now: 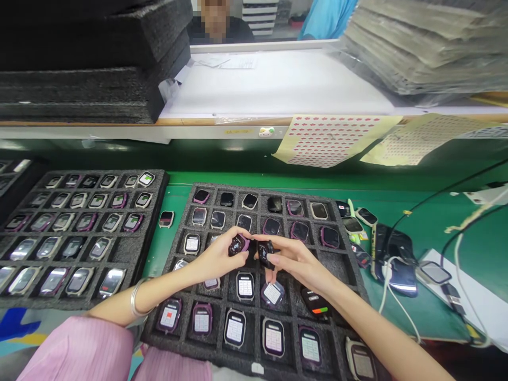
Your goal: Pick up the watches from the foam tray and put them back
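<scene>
My left hand [219,258] is closed on a purple-rimmed smartwatch body [238,245], held over the middle foam tray [341,270]. My right hand [294,259] pinches a dark smartwatch body [265,253] right beside it; the two watches nearly touch. Below the hands, several watch bodies with lit keypad screens sit in the tray's cells, such as one white-rimmed unit [245,286]. A silver bangle [137,297] circles my left wrist.
A second foam tray [119,251] full of watch bodies lies at left. One loose watch [166,218] rests between trays. At right lie a phone [399,264], cables and loose watches. Sticker sheets [333,140] hang from the shelf. Black foam stacks [87,58] and people sit behind.
</scene>
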`<state>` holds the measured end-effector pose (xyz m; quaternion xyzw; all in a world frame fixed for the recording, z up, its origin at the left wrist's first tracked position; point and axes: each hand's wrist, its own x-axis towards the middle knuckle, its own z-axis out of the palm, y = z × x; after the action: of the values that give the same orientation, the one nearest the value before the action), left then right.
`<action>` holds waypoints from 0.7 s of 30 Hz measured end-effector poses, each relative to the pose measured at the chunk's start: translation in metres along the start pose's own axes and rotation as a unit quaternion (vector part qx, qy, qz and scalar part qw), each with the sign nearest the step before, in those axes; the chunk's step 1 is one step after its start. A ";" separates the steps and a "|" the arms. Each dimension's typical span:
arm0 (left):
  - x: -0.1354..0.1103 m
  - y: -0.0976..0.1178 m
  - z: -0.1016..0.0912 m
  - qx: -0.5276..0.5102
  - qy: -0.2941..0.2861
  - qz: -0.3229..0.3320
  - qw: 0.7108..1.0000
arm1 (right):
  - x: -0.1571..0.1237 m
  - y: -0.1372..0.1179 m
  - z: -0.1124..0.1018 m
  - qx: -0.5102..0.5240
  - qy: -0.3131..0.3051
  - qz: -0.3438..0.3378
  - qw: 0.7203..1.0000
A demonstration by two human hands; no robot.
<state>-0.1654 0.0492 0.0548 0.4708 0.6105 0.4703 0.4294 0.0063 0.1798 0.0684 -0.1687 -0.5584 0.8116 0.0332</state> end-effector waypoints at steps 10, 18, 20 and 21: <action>-0.001 0.003 -0.001 -0.016 -0.003 0.000 1.000 | -0.001 -0.002 -0.001 -0.010 -0.002 -0.013 1.000; -0.001 -0.001 -0.001 -0.021 0.005 -0.011 1.000 | -0.002 -0.001 0.001 0.006 -0.006 0.005 1.000; 0.000 -0.002 0.000 -0.069 -0.011 -0.035 0.997 | -0.002 -0.001 0.001 0.028 -0.008 0.010 1.000; 0.002 -0.003 0.001 -0.104 -0.019 -0.045 0.993 | -0.002 -0.001 0.001 0.040 -0.010 0.012 0.999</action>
<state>-0.1656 0.0506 0.0520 0.4049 0.5708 0.5024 0.5078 0.0083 0.1791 0.0699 -0.1658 -0.5234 0.8355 0.0245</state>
